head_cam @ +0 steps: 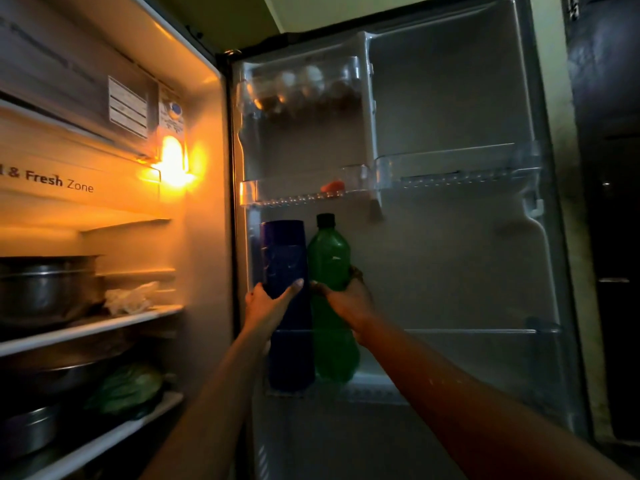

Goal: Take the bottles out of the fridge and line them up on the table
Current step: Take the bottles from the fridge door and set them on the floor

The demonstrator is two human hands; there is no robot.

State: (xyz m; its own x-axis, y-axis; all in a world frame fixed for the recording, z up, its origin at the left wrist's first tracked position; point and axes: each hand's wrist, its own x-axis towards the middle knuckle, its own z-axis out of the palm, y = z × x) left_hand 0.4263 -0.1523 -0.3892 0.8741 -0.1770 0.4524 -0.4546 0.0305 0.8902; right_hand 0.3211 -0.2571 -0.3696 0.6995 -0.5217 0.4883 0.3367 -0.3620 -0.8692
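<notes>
I read "& Fresh Zone" on the drawer front [69,184] inside the fridge [207,244]; the sticker [128,107] print is too blurred.

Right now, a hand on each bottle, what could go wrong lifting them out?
The dark blue cylindrical bottle and green plastic bottle stand close together; pulled together, they may knock. Their bases sit behind the clear lower door shelf rail and could catch. Left hand and right hand each grip alone; a heavy bottle might slip.
</notes>
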